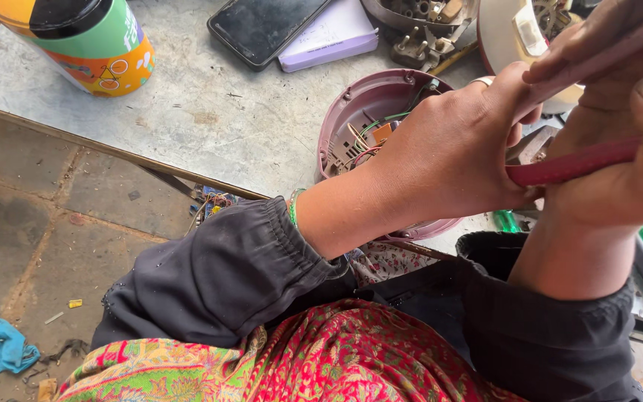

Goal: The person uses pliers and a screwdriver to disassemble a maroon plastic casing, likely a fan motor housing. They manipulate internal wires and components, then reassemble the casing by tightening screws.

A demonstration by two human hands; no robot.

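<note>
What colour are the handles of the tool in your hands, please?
Red handles, gripped by both hands, seen in the head view.

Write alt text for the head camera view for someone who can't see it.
Both hands, left hand and right hand, grip a red-handled tool above an opened maroon appliance shell showing wires. A colourful can and phone lie on the grey table.

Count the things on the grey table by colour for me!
Pink round plastic shell with wires inside: 1
Black flat phone: 1
Pale purple notebook: 1
Green-and-orange round can with black lid: 1
Total: 4
</note>
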